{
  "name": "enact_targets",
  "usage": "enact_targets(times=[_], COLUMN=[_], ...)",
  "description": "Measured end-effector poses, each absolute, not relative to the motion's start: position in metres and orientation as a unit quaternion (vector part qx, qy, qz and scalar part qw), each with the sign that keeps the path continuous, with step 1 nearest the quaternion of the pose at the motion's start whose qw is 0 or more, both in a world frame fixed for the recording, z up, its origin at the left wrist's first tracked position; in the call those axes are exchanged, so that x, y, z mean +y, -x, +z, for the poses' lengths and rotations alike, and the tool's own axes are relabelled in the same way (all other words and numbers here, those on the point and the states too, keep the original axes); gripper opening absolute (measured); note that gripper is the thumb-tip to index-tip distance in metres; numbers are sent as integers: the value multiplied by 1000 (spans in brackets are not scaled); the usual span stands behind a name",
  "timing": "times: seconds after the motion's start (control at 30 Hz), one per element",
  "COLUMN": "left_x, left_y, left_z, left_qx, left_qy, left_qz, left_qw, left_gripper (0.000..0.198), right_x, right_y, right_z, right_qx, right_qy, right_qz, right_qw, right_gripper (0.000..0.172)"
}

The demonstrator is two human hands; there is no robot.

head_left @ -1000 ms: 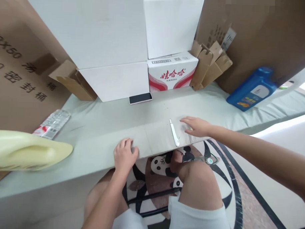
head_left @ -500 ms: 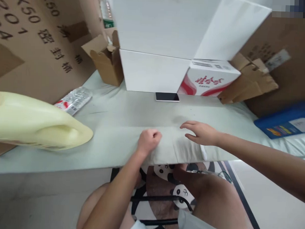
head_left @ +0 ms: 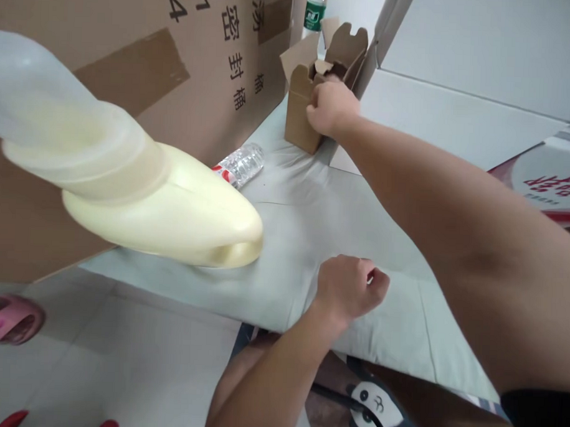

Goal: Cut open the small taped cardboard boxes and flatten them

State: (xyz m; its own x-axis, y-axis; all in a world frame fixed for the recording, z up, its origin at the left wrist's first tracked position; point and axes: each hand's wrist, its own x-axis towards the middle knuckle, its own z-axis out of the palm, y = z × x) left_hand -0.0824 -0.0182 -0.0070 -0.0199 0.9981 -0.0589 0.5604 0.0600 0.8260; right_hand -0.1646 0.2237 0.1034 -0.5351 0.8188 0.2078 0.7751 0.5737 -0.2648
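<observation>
Grips small cardboard carton (head_left: 298, 117) with right hand (head_left: 330, 106). Fists left hand (head_left: 350, 290), contents unclear. Likely grasp stage; needs clearance from white box (head_left: 457, 113).

Fingers of right hand (head_left: 330, 106) unseen inside small cardboard box (head_left: 298, 113).

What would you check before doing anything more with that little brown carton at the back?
1. Right hand on the carton: ok, fingers curl over its top edge.
2. Carton upright on the cloth: ok.
3. Carton flaps: ok, open and standing up.
4. Left hand free: cannot tell; it rests as a closed fist on the cloth and may hide something.
5. Bottle out of the way: ok, it lies on its side, apart from the carton.
6. Jug out of the way: ok, it lies well to the left, touching neither hand.
</observation>
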Motion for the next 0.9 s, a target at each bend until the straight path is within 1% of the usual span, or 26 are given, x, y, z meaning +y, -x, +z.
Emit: enact_targets(times=[0.07, 0.13, 0.27, 0.33, 0.37, 0.47, 0.53, 0.57, 0.6, 0.63, 0.67, 0.73, 0.77, 0.8, 0.83, 0.9], left_x=[-17, -18, -24, -30, -33, -40, -42, -42, -41, -40, -37, -30, -25, -21, -17, -9], left_y=[84, 88, 100, 104, 104, 99, 93, 91, 89, 88, 87, 84, 82, 78, 74, 62], left_z=[-6, -3, 4, 7, 8, 10, 10, 10, 10, 9, 9, 9, 9, 10, 10, 10], left_qx=[633, 631, 599, 586, 578, 535, 511, 507, 515, 532, 529, 478, 450, 425, 408, 395], left_qy=[-604, -586, -529, -509, -503, -468, -414, -386, -363, -364, -396, -467, -486, -498, -503, -504], left_qz=[353, 426, 596, 631, 640, 682, 722, 740, 752, 755, 750, 722, 705, 690, 682, 679], left_qw=[332, 278, 83, -10, -57, -173, -215, -217, -194, -122, -20, 181, 255, 308, 340, 358], left_gripper=[35, 35, 22, 18, 16, 7, 18, 26, 34, 40, 42, 40, 39, 38, 37, 36], right_x=[222, 207, 149, 117, 102, 59, 31, 17, 3, -10, -22, -41, -47, -51, -53, -52], right_y=[163, 148, 87, 44, 19, -64, -121, -148, -173, -194, -211, -233, -238, -241, -241, -241], right_z=[106, 104, 94, 89, 86, 79, 73, 69, 63, 56, 48, 29, 20, 11, 3, -11], right_qx=[-871, -883, -908, -909, -908, -893, -876, -867, -857, -843, -829, -797, -780, -763, -747, -722], right_qy=[463, 436, 378, 369, 360, 291, 266, 262, 263, 276, 298, 360, 391, 417, 437, 466], right_qz=[72, 67, 58, 63, 70, 110, 142, 161, 179, 190, 195, 187, 180, 173, 164, 148], right_qw=[150, 159, 172, 186, 202, 325, 376, 393, 406, 420, 431, 448, 454, 463, 473, 490], right_gripper=[32, 32, 33, 32, 31, 26, 27, 27, 27, 29, 33, 41, 43, 43, 40, 34])
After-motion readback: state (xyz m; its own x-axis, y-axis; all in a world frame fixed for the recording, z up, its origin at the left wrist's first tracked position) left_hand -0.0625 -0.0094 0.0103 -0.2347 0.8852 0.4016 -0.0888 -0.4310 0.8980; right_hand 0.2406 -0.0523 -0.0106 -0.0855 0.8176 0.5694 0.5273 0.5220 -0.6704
